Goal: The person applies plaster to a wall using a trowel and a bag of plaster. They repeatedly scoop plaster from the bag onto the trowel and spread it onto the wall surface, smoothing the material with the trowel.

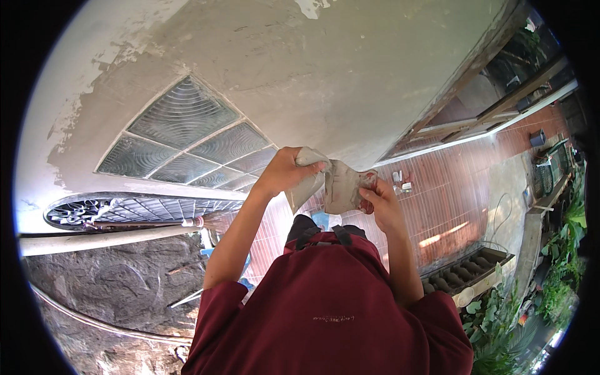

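My left hand [289, 172] is closed on a grey, plaster-smeared flat tool [302, 189], its thumb over the top part. My right hand [380, 203] grips a second grey-coated flat scraper [339, 190] with some reddish colour where the fingers are. The two tools touch or nearly touch in front of my chest. Behind them rises a grey plastered wall [294, 75] with patchy edges and a panel of patterned glass blocks [184, 112]. Parts of both tools are hidden by my fingers.
A red tiled floor [447, 194] runs below, with small white items [406, 186] and a bucket [537, 137]. A trough [475, 269] and plants [565, 250] line the right side. A long pipe [100, 240], a barred grille [156, 209] and rough ground [112, 287] lie left.
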Demonstrator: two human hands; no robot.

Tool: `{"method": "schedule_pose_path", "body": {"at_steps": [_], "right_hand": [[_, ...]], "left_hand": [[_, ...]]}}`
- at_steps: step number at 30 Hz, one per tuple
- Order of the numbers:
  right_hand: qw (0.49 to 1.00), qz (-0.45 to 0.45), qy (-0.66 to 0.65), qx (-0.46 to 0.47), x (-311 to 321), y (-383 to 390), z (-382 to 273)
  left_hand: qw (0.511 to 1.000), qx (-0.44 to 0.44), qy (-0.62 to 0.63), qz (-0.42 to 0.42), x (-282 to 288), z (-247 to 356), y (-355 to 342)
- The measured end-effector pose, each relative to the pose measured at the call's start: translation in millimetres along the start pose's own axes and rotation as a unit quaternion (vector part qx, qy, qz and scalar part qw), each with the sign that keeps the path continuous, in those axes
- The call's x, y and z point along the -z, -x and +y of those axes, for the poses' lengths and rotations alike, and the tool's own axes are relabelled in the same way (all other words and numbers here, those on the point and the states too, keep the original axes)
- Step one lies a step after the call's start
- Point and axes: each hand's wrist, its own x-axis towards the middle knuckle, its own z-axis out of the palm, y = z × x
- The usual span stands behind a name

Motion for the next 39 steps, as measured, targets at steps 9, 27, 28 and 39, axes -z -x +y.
{"method": "schedule_pose_path", "body": {"at_steps": [9, 27, 28, 39], "right_hand": [[1.0, 0.005, 0.0, 0.014, -3.8, 0.1, 2.4], [0.999, -0.004, -0.024, 0.034, -0.5, 9.8, -29.4], [0.999, -0.009, -0.034, 0.041, 0.0, 10.2, -31.2], [0.994, 0.025, -0.1, 0.043, 2.0, 6.5, -24.9]], "left_hand": [[0.99, -0.019, 0.001, 0.14, -4.9, -1.6, -11.1], [0.868, -0.068, 0.491, -0.019, 9.6, -35.0, 8.7], [0.86, -0.073, 0.505, -0.02, 8.7, -35.0, 9.4], [0.986, -0.075, 0.144, 0.047, -4.4, 2.0, 21.0]]}}
